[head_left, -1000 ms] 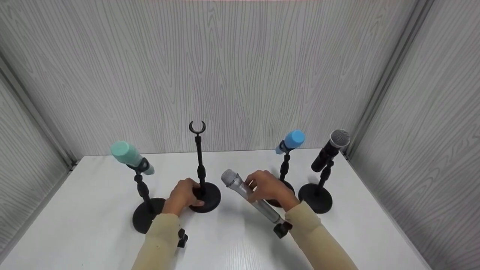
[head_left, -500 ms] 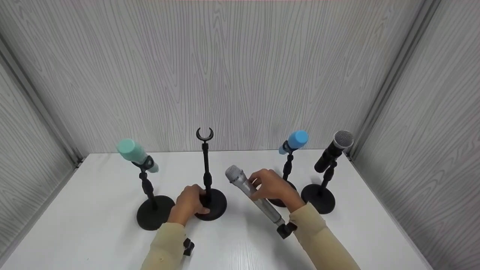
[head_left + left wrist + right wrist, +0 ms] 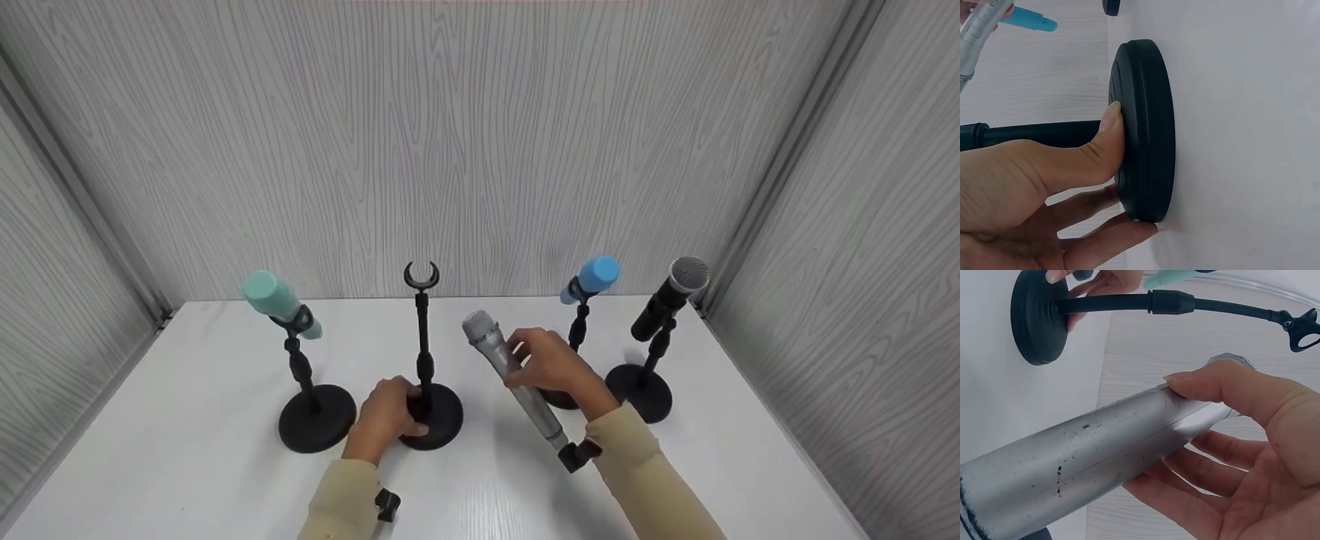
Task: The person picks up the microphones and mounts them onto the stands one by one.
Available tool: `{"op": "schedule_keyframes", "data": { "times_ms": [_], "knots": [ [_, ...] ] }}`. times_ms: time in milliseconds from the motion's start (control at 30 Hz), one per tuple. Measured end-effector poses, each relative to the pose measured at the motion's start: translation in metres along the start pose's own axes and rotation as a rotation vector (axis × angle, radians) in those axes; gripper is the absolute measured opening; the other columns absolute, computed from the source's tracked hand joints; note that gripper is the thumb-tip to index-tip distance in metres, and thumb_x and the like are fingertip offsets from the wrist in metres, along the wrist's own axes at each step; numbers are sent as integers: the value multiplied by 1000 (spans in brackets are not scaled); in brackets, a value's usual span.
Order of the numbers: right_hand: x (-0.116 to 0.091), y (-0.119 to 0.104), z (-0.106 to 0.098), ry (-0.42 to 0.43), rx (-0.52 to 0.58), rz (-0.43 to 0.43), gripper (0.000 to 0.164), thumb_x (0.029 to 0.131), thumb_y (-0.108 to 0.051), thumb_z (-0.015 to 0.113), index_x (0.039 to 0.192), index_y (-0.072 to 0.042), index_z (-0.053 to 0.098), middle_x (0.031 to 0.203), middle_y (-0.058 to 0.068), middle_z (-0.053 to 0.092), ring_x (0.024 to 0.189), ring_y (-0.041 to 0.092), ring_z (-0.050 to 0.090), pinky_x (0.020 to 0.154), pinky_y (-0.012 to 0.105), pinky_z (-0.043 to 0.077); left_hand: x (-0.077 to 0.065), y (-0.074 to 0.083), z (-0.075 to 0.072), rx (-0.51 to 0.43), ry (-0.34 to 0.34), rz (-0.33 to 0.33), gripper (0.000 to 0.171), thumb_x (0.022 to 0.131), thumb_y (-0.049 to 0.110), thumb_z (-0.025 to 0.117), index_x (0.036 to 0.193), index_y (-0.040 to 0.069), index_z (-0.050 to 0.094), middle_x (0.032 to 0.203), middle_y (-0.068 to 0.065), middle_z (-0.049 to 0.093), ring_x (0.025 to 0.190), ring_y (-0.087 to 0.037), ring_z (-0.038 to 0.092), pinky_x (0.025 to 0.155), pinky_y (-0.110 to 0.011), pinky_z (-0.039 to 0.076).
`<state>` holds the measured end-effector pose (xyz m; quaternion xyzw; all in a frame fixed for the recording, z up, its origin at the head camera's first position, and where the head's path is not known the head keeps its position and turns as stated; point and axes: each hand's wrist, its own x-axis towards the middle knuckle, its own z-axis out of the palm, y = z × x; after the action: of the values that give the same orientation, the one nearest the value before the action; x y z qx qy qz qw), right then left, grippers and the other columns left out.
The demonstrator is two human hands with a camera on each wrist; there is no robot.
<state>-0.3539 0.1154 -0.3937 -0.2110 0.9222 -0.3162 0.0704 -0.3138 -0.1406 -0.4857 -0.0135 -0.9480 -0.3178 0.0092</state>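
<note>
My left hand (image 3: 388,412) holds the round base of a black desk microphone stand (image 3: 425,367). In the left wrist view its thumb presses on the top of the base (image 3: 1148,129), and fingertips lie at the rim. The stand is upright, and its C-shaped clip (image 3: 421,279) holds nothing. To its right, my right hand (image 3: 551,364) pinches a silver handheld microphone (image 3: 531,401) between thumb and fingers. The microphone is tilted above the table, its mesh head (image 3: 480,326) up and to the left, apart from the clip. Scuff marks show on its body (image 3: 1084,450) in the right wrist view.
At left, a teal microphone (image 3: 274,296) sits in its own stand. On the right stand a blue microphone (image 3: 598,276) and a black one with a grey mesh head (image 3: 664,300), each in a stand. Panels (image 3: 450,150) enclose the white table (image 3: 225,360) behind and at the sides.
My left hand has drawn the empty stand slightly toward me. My right hand has raised the silver microphone a little, steepening its tilt. The whole head view has shifted slightly.
</note>
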Motion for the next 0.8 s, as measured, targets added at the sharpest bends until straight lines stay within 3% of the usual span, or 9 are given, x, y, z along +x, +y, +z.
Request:
{"op": "schedule_keyframes", "data": {
  "times_ms": [300,633,800],
  "knots": [
    [-2,0,-4,22,26,-35,44,71,-16,80,111,-6,63,97,13,69,83,20,66,70,37,57,-4,7,4,4,-12,-1,57,59,9,89,109,-4,65,104,-18,66,102,-35,62,92,-48,50],
    [-4,2,-5,18,1,-114,40,79,-26,77,112,-11,61,98,11,70,85,20,67,68,35,55,-11,3,4,5,8,8,56,57,7,90,106,-4,66,99,-17,68,97,-33,64,89,-46,51],
    [-3,0,-8,44,43,-116,37,82,-24,74,115,-12,60,101,12,69,87,27,68,69,37,56,-13,4,3,3,8,18,55,57,7,90,106,-4,66,99,-16,67,97,-33,63,88,-46,51]
  ]
}}
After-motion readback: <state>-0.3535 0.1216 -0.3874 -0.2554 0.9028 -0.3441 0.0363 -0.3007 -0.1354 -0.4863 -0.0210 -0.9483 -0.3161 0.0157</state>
